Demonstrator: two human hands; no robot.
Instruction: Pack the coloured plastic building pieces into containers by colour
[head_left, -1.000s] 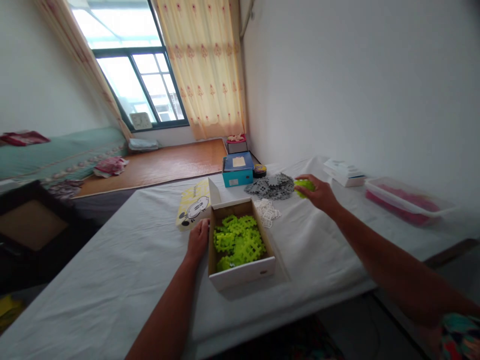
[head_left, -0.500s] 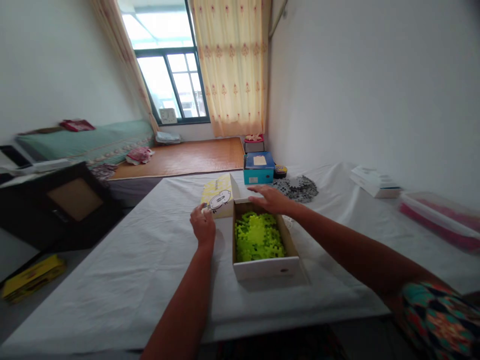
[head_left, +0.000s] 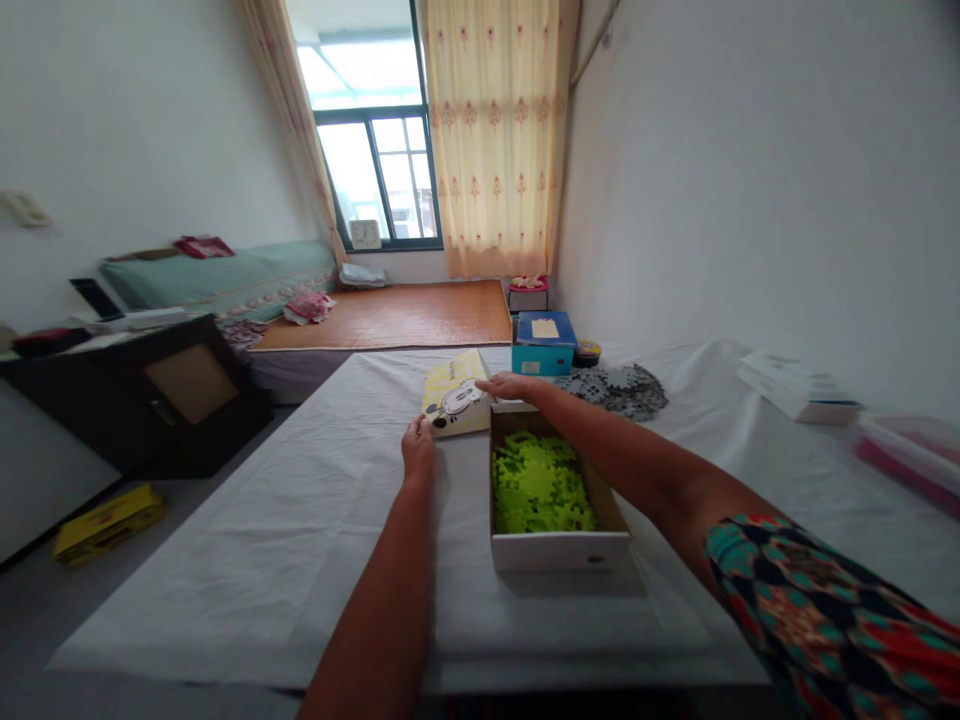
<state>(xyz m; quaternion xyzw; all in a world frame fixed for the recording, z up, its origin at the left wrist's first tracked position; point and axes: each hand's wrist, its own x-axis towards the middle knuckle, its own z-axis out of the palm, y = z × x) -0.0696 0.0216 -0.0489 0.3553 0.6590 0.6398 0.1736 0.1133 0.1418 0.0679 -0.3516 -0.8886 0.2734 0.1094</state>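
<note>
A yellow and white box lid (head_left: 459, 372) with a cartoon animal on top lies left of and behind an open white cardboard box (head_left: 559, 552). Bright green interlocking plastic pieces (head_left: 540, 480) fill the box. My left hand (head_left: 418, 447) holds the lid's near left corner, fingers closed along its edge. From across the box's far end, my right hand (head_left: 514, 388) reaches to the lid's right edge, its fingers closed there; part of the grip is hidden. My right forearm passes over the box's right side.
Behind the lid stands a blue box (head_left: 543, 345). Grey interlocking pieces (head_left: 622, 390) lie in a pile beside it. Along the right wall are a white box (head_left: 799, 388) and a clear tub with pink contents (head_left: 911, 460). A white cloth (head_left: 300, 520) covers the table.
My right hand has moved left from the box's far end to the lid's right edge. The lid sits flatter and more turned. The whole view has shifted left.
</note>
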